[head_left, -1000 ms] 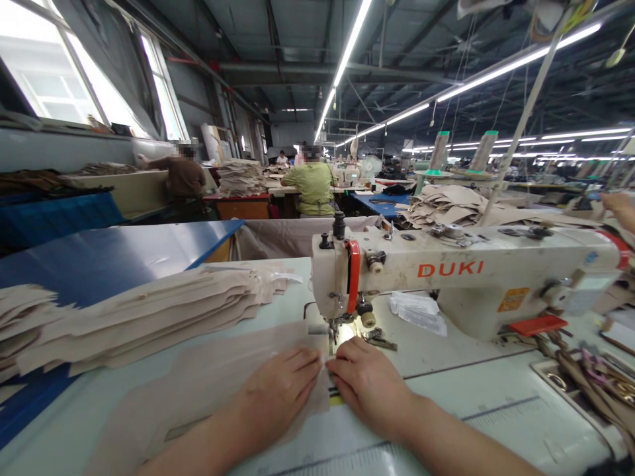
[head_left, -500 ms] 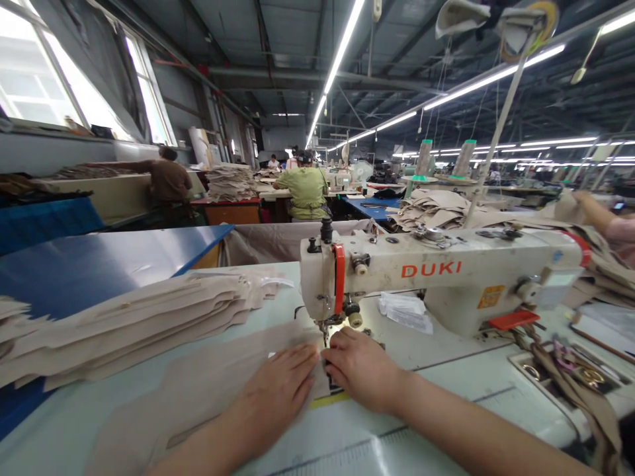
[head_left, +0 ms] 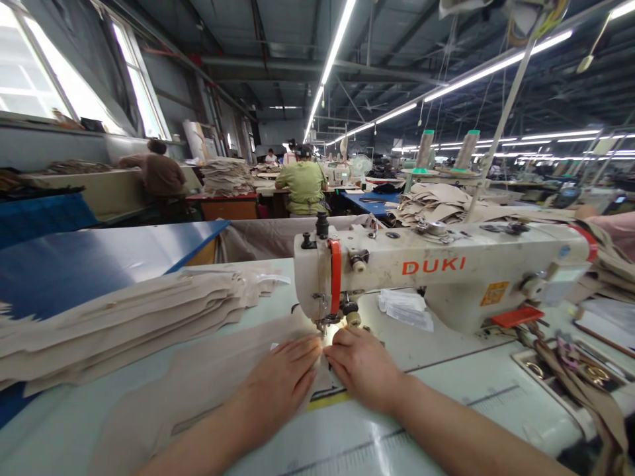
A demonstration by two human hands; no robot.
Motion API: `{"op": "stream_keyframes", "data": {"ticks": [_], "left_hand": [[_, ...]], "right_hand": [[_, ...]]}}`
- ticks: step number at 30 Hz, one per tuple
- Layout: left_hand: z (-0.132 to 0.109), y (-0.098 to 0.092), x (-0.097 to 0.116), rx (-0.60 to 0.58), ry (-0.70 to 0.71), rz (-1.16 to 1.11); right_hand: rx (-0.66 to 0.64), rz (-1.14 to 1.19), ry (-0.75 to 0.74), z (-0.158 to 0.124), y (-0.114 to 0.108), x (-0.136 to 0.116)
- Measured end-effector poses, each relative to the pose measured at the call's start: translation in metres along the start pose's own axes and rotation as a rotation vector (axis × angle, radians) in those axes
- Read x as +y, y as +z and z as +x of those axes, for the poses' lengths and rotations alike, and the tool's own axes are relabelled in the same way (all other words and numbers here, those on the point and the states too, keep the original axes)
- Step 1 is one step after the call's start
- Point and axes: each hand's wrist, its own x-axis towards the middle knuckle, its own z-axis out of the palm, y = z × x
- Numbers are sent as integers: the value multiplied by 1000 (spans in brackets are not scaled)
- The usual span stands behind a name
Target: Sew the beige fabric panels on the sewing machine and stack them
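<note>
A beige fabric piece (head_left: 198, 367) lies on the pale green sewing table, its right end under the needle area of the sewing machine (head_left: 377, 261). My left hand (head_left: 278, 380) rests flat on this fabric, fingers stretched toward the needle. A small white tag (head_left: 274, 346) shows at its fingertips. My right hand (head_left: 364, 367) is just right of the needle, its fingers curled and pinched at the fabric's edge; the fingertips are partly hidden. The machine's lamp lights the spot between both hands.
A stack of beige cut pieces (head_left: 149, 320) lies to the left. White strips (head_left: 405, 309) sit beneath the machine arm. At right is a recessed tray (head_left: 546, 377) with rings and a strap. Co-workers sit farther back; a pink sleeve (head_left: 615, 231) shows at the right edge.
Both hands stay by the needle, with the fabric shifted only slightly. The view has tilted a little. The co-worker at back left has drawn in an outstretched arm.
</note>
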Motion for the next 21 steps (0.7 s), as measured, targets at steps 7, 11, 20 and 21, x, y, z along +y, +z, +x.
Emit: {"op": "stream_keyframes", "data": {"ticks": [7, 11, 20, 21], "left_hand": [[6, -2, 0, 6, -15, -4], [7, 0, -1, 30, 1, 6], [5, 2, -1, 18, -34, -44], [5, 2, -1, 15, -33, -46]], "right_hand": [[1, -12, 16, 0, -1, 0], [-2, -15, 17, 1, 0, 0], [-6, -31, 11, 1, -2, 0], [-7, -31, 13, 1, -2, 0]]}}
